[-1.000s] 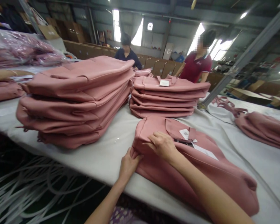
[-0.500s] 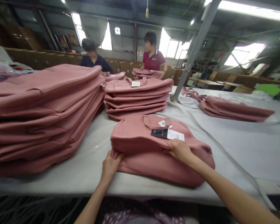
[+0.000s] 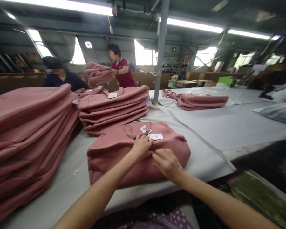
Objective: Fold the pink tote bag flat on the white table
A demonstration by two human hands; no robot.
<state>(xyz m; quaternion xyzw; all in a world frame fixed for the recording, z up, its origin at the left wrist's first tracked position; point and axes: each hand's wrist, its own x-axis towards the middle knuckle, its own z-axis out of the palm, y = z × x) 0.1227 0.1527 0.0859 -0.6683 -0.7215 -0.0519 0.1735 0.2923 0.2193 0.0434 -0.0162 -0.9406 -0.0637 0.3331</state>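
Note:
A pink bag (image 3: 124, 162) with a handle lies on its side on the white-covered table before me. Its handle loop (image 3: 128, 130) and a white tag (image 3: 155, 136) rest on the upper face. My left hand (image 3: 141, 147) is closed on the bag's upper front edge by the tags, largely covering the black tag. Just right of it and lower, my right hand (image 3: 167, 163) has its fingers curled together at the bag's front, pinching the pink material. The fingertips of the right hand are partly hard to make out.
Tall stacks of pink bags stand at left (image 3: 26, 133) and behind the bag (image 3: 114, 108). More pink bags (image 3: 202, 101) lie farther back, right of a metal post (image 3: 160, 57). Across the table (image 3: 205, 127), a person in a maroon shirt (image 3: 126, 74) lifts pink material; another person in dark clothing (image 3: 69, 81) bends nearby.
My left hand has moved from the bag's left corner to its upper edge near the tags. My right hand is slightly lower on the front. The view has turned right; the maroon-shirted person has raised pink material.

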